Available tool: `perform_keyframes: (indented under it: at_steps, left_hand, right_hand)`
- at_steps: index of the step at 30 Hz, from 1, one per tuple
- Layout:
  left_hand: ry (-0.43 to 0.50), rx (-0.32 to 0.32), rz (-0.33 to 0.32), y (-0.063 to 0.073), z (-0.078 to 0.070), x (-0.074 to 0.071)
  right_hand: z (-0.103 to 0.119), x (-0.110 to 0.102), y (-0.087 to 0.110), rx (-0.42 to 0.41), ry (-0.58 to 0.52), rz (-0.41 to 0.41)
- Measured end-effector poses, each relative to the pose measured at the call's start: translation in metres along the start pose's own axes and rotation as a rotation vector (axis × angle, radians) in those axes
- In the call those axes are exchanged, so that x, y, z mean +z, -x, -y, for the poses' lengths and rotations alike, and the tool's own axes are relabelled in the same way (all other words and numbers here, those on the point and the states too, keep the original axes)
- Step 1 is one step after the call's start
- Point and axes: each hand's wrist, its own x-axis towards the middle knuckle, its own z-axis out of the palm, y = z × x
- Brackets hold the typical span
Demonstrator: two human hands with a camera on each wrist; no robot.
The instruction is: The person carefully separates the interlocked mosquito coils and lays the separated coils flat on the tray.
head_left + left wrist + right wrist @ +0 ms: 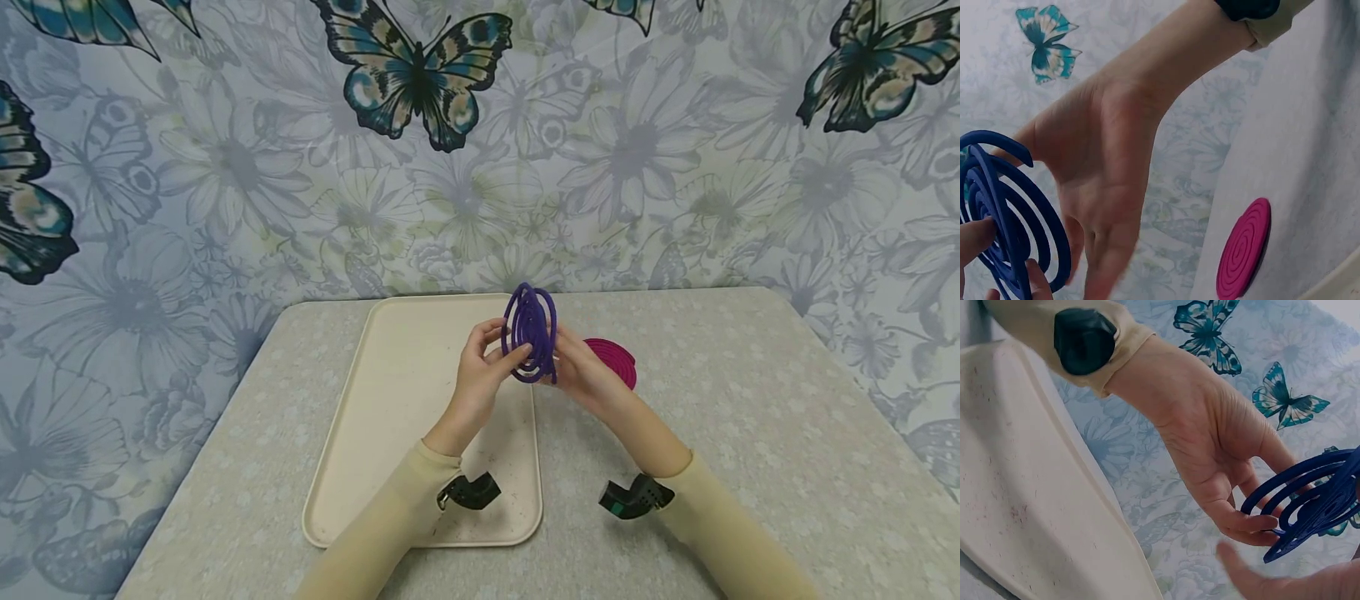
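Note:
A purple spiral coil [530,333] of cord-like rings is held up in front of me; it looks blue in both wrist views. Its rings stand apart, and a loose end [1019,150] shows in the left wrist view. My left hand [480,367] pinches the coil from the left, thumb on its near face and fingers curled behind. From the right, my right hand [585,367] reaches to the coil's edge. In the left wrist view its palm faces the coil, the fingers [1107,269] extended and the thumb partly hidden behind the rings.
A flat pink spiral disc [617,360] lies on the table [750,400] behind my right forearm. The cream tray [397,400] with a raised rim is under my left arm. Past the table's far edge rises a wall [465,217] covered in butterflies and flowers.

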Motion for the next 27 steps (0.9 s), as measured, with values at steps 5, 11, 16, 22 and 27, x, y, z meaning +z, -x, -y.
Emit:
perform_keyframes:
  at_steps: [5,11,16,22,27]
  left_hand:
    - [-0.048,0.045,-0.068,-0.003,-0.006,-0.005]
    - [0.008,0.041,-0.086,-0.006,-0.013,-0.012]
    - [0.079,-0.014,-0.060,-0.006,-0.015,-0.012]
    - [0.123,-0.038,-0.027,-0.005,-0.016,-0.011]
    - [0.157,-0.048,0.005,-0.004,-0.017,-0.008]
  right_hand:
    - [0.003,-0.003,-0.001,0.045,-0.154,0.044]
    - [0.006,-0.010,-0.002,0.056,-0.336,-0.134]
    - [0.005,-0.011,-0.002,0.094,-0.419,-0.099]
    - [0.006,-0.010,-0.002,0.095,-0.451,-0.063]
    - [0.008,-0.009,0.000,0.063,-0.494,-0.047]
